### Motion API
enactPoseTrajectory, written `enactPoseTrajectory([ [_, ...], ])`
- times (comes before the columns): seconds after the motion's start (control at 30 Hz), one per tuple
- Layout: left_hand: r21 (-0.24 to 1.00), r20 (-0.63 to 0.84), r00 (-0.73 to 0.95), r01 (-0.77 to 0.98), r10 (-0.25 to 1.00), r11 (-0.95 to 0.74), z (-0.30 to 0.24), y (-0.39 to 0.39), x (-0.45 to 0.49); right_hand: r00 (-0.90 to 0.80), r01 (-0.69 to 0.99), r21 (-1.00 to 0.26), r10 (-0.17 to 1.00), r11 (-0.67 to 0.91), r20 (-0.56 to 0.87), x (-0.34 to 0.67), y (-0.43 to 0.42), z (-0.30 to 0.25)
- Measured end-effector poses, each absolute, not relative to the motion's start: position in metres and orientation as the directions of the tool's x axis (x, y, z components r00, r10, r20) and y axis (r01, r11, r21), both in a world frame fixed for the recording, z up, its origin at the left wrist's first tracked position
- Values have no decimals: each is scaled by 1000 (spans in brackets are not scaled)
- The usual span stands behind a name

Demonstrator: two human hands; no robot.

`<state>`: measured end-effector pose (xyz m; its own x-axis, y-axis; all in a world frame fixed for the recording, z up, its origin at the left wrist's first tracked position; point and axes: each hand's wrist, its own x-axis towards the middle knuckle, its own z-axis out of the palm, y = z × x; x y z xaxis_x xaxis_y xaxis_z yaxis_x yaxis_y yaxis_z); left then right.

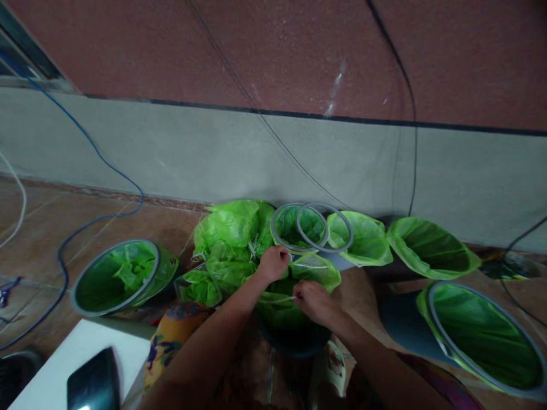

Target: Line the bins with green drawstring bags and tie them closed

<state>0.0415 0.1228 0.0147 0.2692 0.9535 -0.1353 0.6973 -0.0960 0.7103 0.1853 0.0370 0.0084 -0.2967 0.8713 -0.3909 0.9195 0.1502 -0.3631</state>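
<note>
My left hand [273,263] is closed on the rim of a green plastic bag [314,269] that lines a dark bin [294,336] in front of me. My right hand [314,302] pinches the bag's near edge with fingers pressed together. A pile of crumpled green bags [233,236] lies just left of my left hand. Two grey rings [311,228] rest overlapping on a green-lined bin right behind my hands.
Green-lined bins stand around: one with a grey ring at left [122,276], one at back right [431,247], one at near right [482,336]. A blue cable [92,219] snakes over the tiled floor. A white surface with a dark phone [94,381] lies bottom left. The wall is close behind.
</note>
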Motion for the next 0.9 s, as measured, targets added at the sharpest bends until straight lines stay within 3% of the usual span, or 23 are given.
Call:
enactPoseTrajectory([
  [0.13,868,-92,279,493,956,-61,25,123,38,-275,801,-595,924,68,-264,191,37,32],
  [0.2,973,-70,324,229,944,-6,38,120,36,-265,592,-804,955,53,-132,195,39,49],
  [0.27,992,-13,400,-112,916,63,55,117,34,-176,247,-969,984,27,-17,202,41,67],
  [0.37,882,70,491,-437,868,176,78,111,33,-18,-287,-955,997,-80,-79,214,46,88],
  [0.43,820,47,493,-516,869,249,85,110,33,27,-450,-875,977,-177,-212,218,50,92],
  [0.5,785,-7,455,-550,890,287,85,110,36,73,-426,-867,945,-259,-318,218,53,88],
  [0.57,788,-32,425,-546,905,284,84,111,39,101,-284,-904,927,-320,-361,211,55,79],
  [0.77,831,-46,504,-459,862,313,83,108,52,-143,127,-953,946,-275,-292,180,52,52],
  [0.9,825,-115,490,-438,864,358,59,106,61,-159,150,-953,945,-262,-285,183,55,53],
])
